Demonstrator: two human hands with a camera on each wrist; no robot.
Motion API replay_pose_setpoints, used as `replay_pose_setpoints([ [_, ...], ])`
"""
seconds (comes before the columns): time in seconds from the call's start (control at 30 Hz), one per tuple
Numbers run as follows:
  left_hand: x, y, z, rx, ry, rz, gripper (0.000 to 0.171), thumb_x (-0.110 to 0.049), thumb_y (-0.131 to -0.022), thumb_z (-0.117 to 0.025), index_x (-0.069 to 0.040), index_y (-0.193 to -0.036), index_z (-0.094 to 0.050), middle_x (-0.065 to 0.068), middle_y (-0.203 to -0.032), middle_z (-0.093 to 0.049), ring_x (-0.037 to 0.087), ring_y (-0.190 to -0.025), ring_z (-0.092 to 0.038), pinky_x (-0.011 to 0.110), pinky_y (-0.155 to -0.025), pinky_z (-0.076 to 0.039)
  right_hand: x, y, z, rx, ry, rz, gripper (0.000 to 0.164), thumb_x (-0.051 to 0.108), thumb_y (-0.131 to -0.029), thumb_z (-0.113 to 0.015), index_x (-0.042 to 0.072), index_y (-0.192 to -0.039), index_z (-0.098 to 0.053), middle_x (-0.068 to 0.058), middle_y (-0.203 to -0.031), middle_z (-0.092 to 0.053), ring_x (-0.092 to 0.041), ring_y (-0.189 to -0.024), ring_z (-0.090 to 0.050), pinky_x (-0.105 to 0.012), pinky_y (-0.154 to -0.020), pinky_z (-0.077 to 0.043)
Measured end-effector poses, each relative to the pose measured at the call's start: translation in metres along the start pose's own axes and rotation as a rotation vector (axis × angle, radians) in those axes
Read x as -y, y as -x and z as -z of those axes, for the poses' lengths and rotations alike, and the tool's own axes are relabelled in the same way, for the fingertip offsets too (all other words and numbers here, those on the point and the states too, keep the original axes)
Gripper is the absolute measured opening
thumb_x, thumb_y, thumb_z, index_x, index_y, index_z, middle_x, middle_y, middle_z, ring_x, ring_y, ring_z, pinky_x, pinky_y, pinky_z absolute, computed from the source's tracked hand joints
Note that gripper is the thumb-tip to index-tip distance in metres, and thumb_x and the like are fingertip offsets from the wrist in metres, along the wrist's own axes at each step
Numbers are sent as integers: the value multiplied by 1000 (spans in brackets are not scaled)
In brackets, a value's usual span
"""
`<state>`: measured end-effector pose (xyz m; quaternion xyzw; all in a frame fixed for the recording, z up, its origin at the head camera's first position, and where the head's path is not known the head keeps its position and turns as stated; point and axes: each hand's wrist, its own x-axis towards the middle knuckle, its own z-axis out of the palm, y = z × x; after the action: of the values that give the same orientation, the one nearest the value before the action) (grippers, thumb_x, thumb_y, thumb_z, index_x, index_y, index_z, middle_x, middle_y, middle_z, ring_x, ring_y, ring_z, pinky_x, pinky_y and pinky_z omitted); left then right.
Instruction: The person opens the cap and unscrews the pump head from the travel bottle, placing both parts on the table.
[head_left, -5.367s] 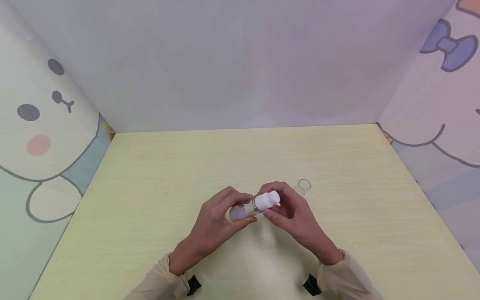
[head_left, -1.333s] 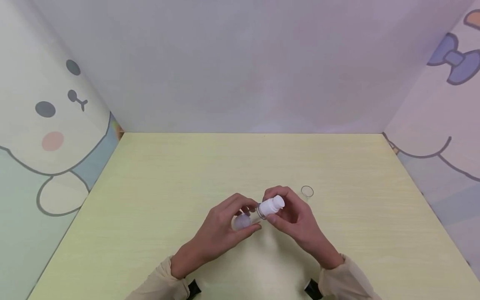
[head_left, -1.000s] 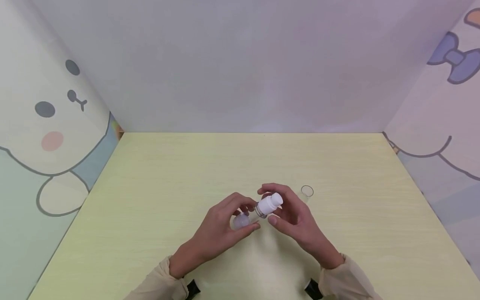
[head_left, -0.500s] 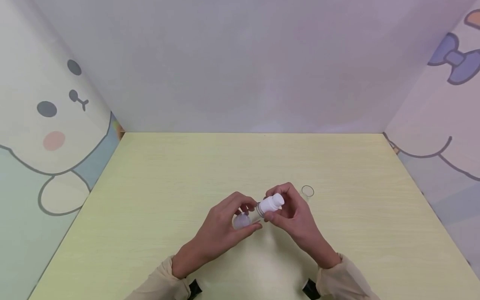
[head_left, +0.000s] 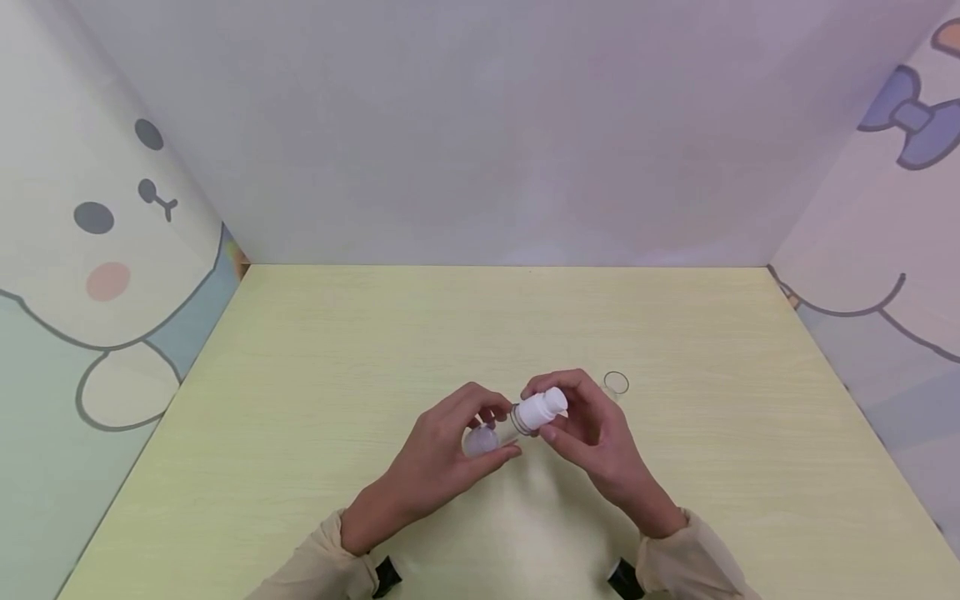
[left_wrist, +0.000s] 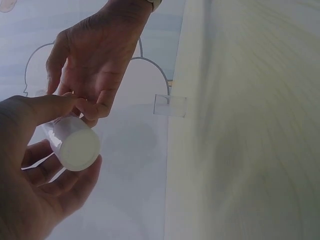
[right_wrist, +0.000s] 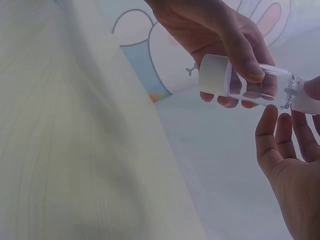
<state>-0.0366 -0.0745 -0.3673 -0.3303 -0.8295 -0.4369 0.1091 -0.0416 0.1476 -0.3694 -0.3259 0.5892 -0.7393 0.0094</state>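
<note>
A clear bottle (right_wrist: pixel 278 84) with a thick white base (right_wrist: pixel 214 74) lies tilted between the two hands, above the table. Thumb and fingers of my left hand (head_left: pixel 438 450) grip its transparent body. On the bottle's neck sits a white pump top (head_left: pixel 542 410), pointing up and right in the head view. My right hand (head_left: pixel 600 437) holds this top between thumb and fingers, as the right wrist view shows. The left wrist view looks at the base end, where the pump top is mostly hidden.
A clear cylindrical cap (left_wrist: pixel 170 105) stands on the pale wooden table (head_left: pixel 360 333), just beyond the right hand. A plain wall (head_left: pixel 480 133) rises behind the table, with cartoon-printed panels at both sides.
The right hand's fingers spread off the pump top one second ago, closed round it half a second ago, and now sit a little looser. The left hand keeps its grip on the bottle.
</note>
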Motion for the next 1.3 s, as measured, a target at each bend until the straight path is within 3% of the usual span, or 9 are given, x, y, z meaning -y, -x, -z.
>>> replay_pose_setpoints([
  [0.17, 0, 0, 0, 0, -2, 2, 40, -26, -82, -82, -18, -114, -59, -4, -102, -63, 7, -91, -60, 18, -76, -53, 0, 1, 0, 11, -1, -10, 44, -18, -88, -50, -10, -131, -41, -16, -126, -54, -19, -110, -56, -28, -88, -56],
  [0.27, -1, 0, 0, 2, -2, 6, 40, -26, -82, -81, -19, -114, -59, -5, -101, -62, 7, -91, -60, 18, -76, -53, -1, 2, 0, -17, 41, -56, 48, -16, -87, -56, -7, -132, -39, -11, -125, -53, -15, -111, -54, -27, -89, -55],
  [0.47, -3, 0, -1, -1, 2, -8, 39, -25, -82, -81, -19, -113, -59, -7, -101, -62, 7, -91, -60, 18, -76, -53, -6, 5, -1, -55, 198, -108, 46, -9, -82, -71, -1, -118, -43, -1, -111, -51, -11, -84, -52, -25, -71, -50],
  [0.53, -3, 0, -1, 0, 2, -10, 39, -25, -82, -81, -19, -113, -59, -8, -101, -61, 7, -91, -60, 18, -76, -53, -6, 5, -2, -61, 218, -118, 44, -6, -82, -73, 1, -114, -44, -1, -109, -51, -12, -82, -52, -25, -69, -49],
  [0.77, -3, 0, 0, 10, -7, 0, 39, -26, -82, -81, -20, -113, -59, -9, -101, -61, 6, -90, -60, 17, -75, -53, -4, 4, -3, -67, 186, -100, 33, -12, -86, -64, -1, -110, -45, -4, -106, -51, -12, -93, -54, -21, -77, -52],
  [0.97, -3, 0, 1, 16, -13, -1, 39, -27, -82, -81, -19, -114, -59, -8, -102, -61, 6, -90, -60, 16, -76, -53, 1, 4, -3, -44, 138, -52, 36, -16, -87, -59, -5, -119, -47, -7, -112, -52, -13, -96, -53, -20, -77, -52],
  [1.3, -3, 1, 1, 17, -1, 23, 39, -29, -84, -79, -20, -116, -59, -7, -104, -62, 6, -91, -60, 18, -76, -54, 6, 3, 1, -61, 181, -75, 42, -14, -90, -56, -4, -130, -47, -6, -121, -56, -14, -104, -57, -22, -81, -55],
])
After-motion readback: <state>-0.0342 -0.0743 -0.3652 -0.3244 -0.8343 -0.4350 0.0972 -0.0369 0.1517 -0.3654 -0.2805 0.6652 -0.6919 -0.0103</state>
